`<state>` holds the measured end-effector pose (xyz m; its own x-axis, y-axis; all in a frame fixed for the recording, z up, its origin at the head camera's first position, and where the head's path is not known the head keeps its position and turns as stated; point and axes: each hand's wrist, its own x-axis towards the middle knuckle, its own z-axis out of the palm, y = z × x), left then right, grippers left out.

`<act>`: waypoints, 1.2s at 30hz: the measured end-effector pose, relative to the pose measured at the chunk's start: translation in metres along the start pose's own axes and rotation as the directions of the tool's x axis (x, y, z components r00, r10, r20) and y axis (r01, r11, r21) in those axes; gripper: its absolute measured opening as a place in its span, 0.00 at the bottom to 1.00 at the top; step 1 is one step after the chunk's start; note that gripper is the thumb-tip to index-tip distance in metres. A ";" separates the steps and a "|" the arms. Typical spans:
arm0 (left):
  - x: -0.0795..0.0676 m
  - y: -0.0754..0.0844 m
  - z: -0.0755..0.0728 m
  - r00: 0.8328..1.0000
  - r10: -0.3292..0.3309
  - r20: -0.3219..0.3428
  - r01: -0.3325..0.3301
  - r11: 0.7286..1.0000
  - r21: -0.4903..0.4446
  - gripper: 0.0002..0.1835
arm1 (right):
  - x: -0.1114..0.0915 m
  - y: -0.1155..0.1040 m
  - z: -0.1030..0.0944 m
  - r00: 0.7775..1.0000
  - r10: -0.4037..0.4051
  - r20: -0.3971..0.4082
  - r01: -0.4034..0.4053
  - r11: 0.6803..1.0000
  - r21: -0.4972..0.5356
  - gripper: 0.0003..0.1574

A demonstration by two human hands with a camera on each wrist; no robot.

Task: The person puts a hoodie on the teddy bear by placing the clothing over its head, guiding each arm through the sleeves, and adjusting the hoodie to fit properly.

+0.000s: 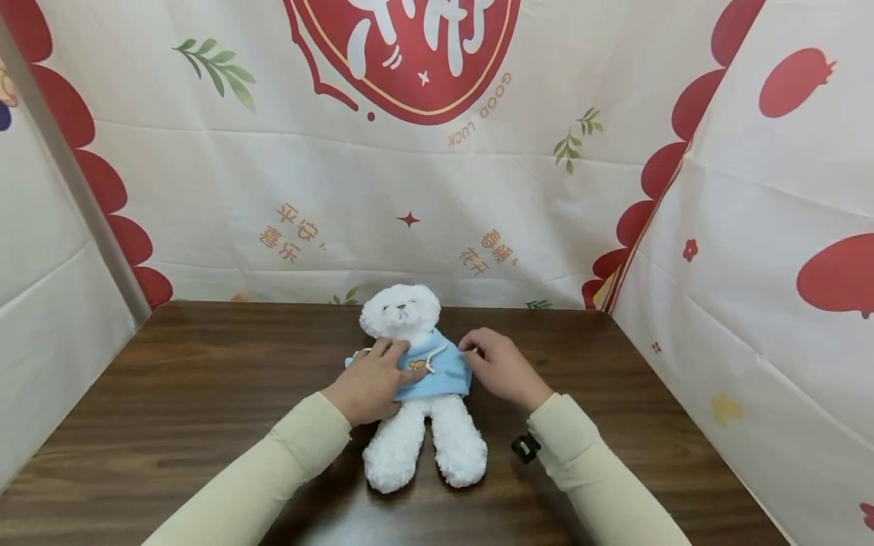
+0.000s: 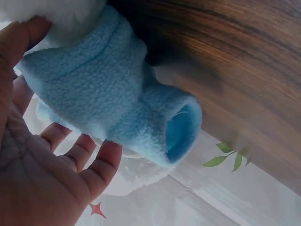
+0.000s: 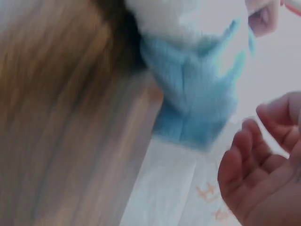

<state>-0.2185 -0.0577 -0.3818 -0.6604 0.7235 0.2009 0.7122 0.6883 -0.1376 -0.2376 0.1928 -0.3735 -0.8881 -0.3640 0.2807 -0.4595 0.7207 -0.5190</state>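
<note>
A white plush teddy bear (image 1: 403, 309) lies on its back on the table, head toward the back wall. It wears a light blue fleece hoodie (image 1: 447, 375) with a white drawstring and a small brown bear patch. My left hand (image 1: 372, 383) rests on the hoodie's left side with fingers spread, the thumb near the hem. In the left wrist view, a blue sleeve (image 2: 141, 127) sticks out, and its opening shows only blue lining. My right hand (image 1: 505, 368) hovers by the hoodie's right side, fingers loosely bent. The right wrist view shows its fingertips (image 3: 230, 167) apart from the fleece.
The dark wood-grain table (image 1: 205, 379) reaches to a white printed cloth (image 1: 410, 182) hung behind it. More cloth stands along the left and right sides. A small black device (image 1: 526, 447) hangs by my right cuff.
</note>
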 end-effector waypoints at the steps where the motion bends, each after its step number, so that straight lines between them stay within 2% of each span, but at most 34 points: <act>1: -0.001 -0.001 0.000 1.000 0.000 0.003 0.000 1.000 -0.005 0.32 | 0.000 0.003 -0.002 1.000 0.011 -0.022 -0.011 1.000 -0.010 0.07; 4: -0.003 -0.002 0.001 1.000 0.001 0.007 -0.001 1.000 -0.024 0.32 | 0.001 0.006 -0.004 0.998 0.062 -0.018 -0.062 0.997 -0.039 0.08; 7: -0.003 -0.003 0.002 1.000 -0.001 0.010 0.001 0.999 -0.032 0.33 | 0.004 0.005 0.002 0.992 0.089 0.091 -0.083 0.994 -0.075 0.21; 9: -0.002 -0.003 0.002 1.000 -0.002 0.012 0.003 0.999 -0.041 0.33 | 0.006 0.004 0.007 0.979 0.094 0.183 -0.075 0.991 -0.108 0.32; 12: -0.001 -0.003 0.002 1.000 -0.005 0.013 0.006 0.998 -0.057 0.33 | 0.009 0.003 0.016 0.965 0.090 0.247 -0.048 0.985 -0.169 0.37; 15: -0.001 -0.002 0.001 1.000 -0.012 0.025 0.014 0.998 -0.064 0.32 | 0.013 0.003 0.024 0.978 0.041 0.203 0.012 0.968 -0.252 0.24; 18: -0.001 -0.002 0.001 1.000 -0.016 0.026 0.017 0.998 -0.062 0.32 | 0.018 0.004 0.031 0.992 -0.025 0.120 0.072 0.912 -0.404 0.08; 21: 0.000 -0.001 0.001 1.000 -0.014 0.026 0.015 0.998 -0.063 0.32 | 0.021 0.006 0.035 0.997 -0.047 0.057 0.070 0.834 -0.547 0.14; 23: 0.000 -0.001 0.000 1.000 -0.011 0.027 0.012 0.998 -0.058 0.32 | 0.024 0.005 0.035 0.998 -0.027 0.051 0.052 0.812 -0.581 0.16; 25: 0.001 -0.001 -0.002 1.000 -0.010 0.028 0.011 0.999 -0.049 0.32 | 0.026 0.003 0.035 0.997 -0.006 0.072 0.046 0.819 -0.572 0.12; 29: 0.001 0.000 -0.004 1.000 -0.009 0.027 0.011 0.999 -0.050 0.32 | 0.029 -0.002 0.033 0.984 0.027 0.175 0.059 0.882 -0.467 0.04; 31: 0.002 0.000 -0.003 1.000 -0.005 0.023 0.006 0.998 -0.056 0.32 | 0.030 -0.002 0.033 0.976 0.038 0.215 0.058 0.904 -0.423 0.04; 33: 0.002 0.000 -0.003 1.000 -0.002 0.020 0.003 0.998 -0.056 0.32 | 0.031 -0.002 0.033 0.973 0.042 0.226 0.056 0.910 -0.411 0.07; 36: 0.002 -0.001 -0.001 1.000 0.001 0.018 -0.001 0.999 -0.043 0.31 | 0.030 -0.001 0.034 0.978 0.044 0.203 0.054 0.889 -0.454 0.11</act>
<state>-0.2201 -0.0570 -0.3804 -0.6637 0.7252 0.1832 0.7222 0.6851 -0.0955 -0.2641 0.1611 -0.3917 -0.8917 -0.4440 0.0876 -0.4505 0.8892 -0.0796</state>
